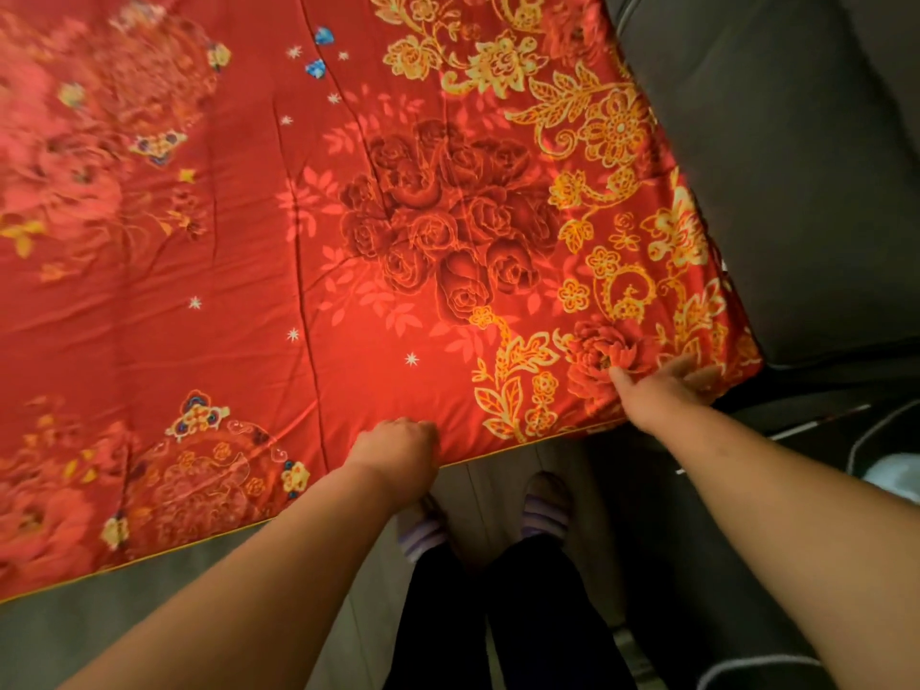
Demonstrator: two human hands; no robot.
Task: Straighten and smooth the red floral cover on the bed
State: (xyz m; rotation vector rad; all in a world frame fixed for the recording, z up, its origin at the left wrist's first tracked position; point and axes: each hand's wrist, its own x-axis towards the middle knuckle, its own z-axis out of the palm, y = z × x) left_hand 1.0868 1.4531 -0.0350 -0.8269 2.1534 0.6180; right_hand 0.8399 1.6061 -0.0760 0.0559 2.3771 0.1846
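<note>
The red floral cover (298, 271) with gold flowers and dark roses spreads over the bed, filling most of the head view. A few long creases run across its middle. My left hand (398, 458) is closed on the cover's near hem, by the yellow piping. My right hand (664, 390) grips the near right corner of the cover, thumb on top and fingers curled around the edge.
Dark grey upholstery (796, 166) borders the bed on the right. The bed's grey side (124, 620) shows below the hem at the left. My feet in striped slippers (545, 505) stand on the floor close to the bed edge. Something white (896, 478) lies at the far right.
</note>
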